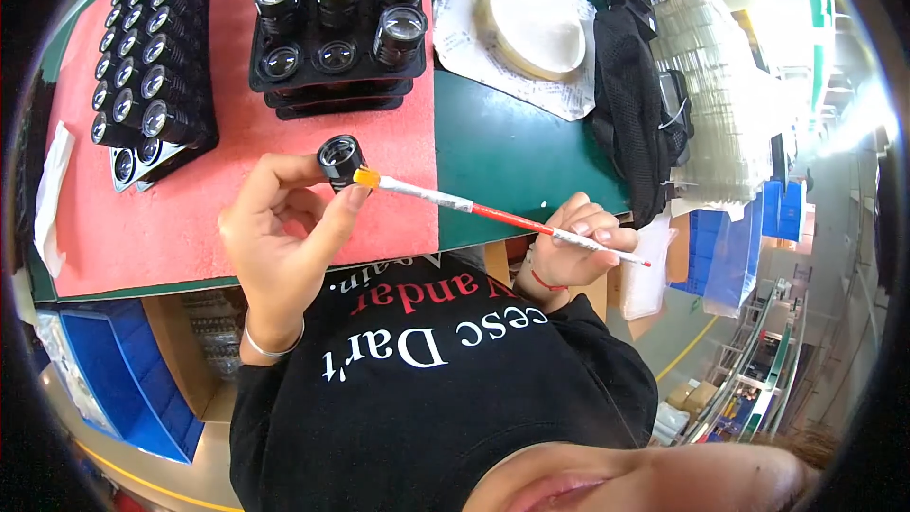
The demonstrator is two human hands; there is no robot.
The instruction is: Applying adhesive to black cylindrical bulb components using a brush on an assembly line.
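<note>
Over the near part of the flat pink mat [142,237], my left hand [277,245] pinches the black cylindrical lens barrel [337,157] and my right hand [580,245] grips the slim red-and-white brush [507,217], whose yellow bristles [366,177] I should work lightly, clear of my thumb.

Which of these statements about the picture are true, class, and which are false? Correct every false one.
1. The left hand holds a black lens piece. True.
2. The right hand holds a brush. True.
3. The brush's bristles are blue. False: the bristles are orange-yellow.
4. Stacked black trays stand on a pink mat. True.
5. A round white object lies on the pink mat. False: the round white object lies on a sheet over the green table.
</note>
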